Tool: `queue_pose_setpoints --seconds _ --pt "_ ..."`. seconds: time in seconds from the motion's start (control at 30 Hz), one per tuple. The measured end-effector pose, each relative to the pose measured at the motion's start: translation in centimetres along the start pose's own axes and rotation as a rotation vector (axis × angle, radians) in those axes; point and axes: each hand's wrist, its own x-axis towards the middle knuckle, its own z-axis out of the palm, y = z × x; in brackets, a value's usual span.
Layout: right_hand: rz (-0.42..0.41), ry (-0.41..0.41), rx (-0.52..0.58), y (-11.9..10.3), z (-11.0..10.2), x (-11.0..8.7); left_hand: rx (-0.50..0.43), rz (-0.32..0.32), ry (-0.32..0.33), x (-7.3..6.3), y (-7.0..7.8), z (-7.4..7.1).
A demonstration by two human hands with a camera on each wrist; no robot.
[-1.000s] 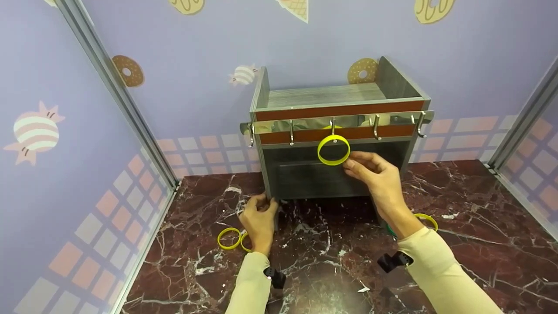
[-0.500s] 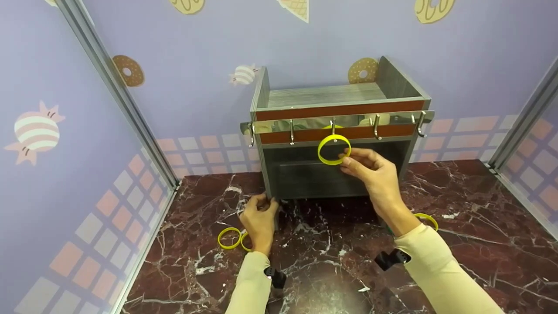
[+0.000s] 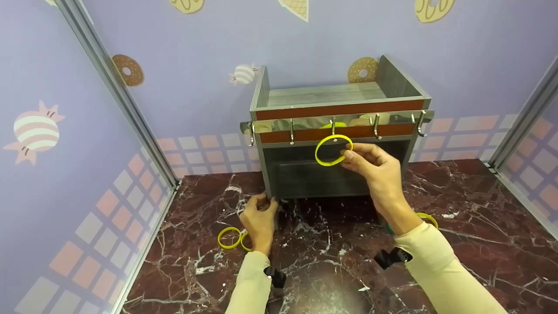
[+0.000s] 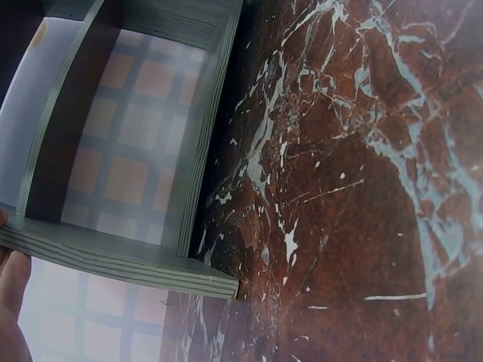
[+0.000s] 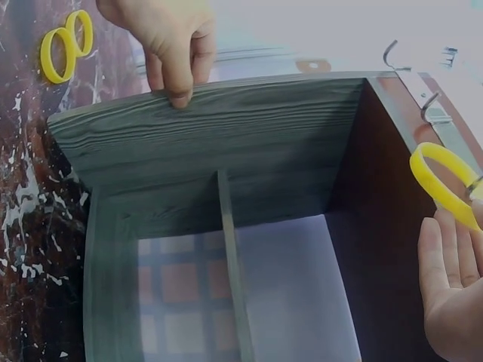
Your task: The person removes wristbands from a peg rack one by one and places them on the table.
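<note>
My right hand (image 3: 381, 174) pinches a yellow ring (image 3: 320, 152) at its right side between thumb and fingers. The ring's top edge overlaps the tip of the middle hook (image 3: 334, 127) on the metal rail. In the right wrist view the yellow ring (image 5: 434, 185) shows at the right, with fingers just under it. Lower down, my left hand (image 3: 258, 220) holds the left side panel of the grey wooden shelf (image 3: 264, 174), thumb on one face and fingers on the other. The left wrist view shows fingertips on that panel (image 4: 121, 260).
Two more yellow rings (image 3: 229, 238) lie by my left wrist, one partly hidden. Right of the shelf another yellow ring (image 3: 429, 219) and a green one (image 3: 389, 228) lie partly behind my right forearm. Other silver hooks (image 3: 377, 127) jut from the rail (image 3: 314, 124).
The right hand has shifted slightly and turned the yellow ring, so its band looks thinner and a bit more tilted near the middle hook. My left hand has stayed on the panel.
</note>
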Motion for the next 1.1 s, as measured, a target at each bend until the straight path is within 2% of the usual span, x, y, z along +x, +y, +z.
queue_pose_setpoints --seconds 0.27,0.63,0.83,1.1 --pt "-0.026 -0.018 0.01 -1.0 0.3 -0.1 0.036 -0.008 -0.008 0.1 0.1 0.0" --pt "-0.044 -0.024 0.041 -2.1 0.5 -0.8 0.018 -0.01 -0.005 0.1 0.0 0.0" --pt "-0.039 -0.015 0.031 -2.5 -0.1 -1.4 0.014 -0.024 -0.01 0.1 -0.1 0.0" --pt "-0.037 -0.007 0.045 -2.5 -1.3 -2.0 0.028 0.01 0.001 0.0 0.0 0.0"
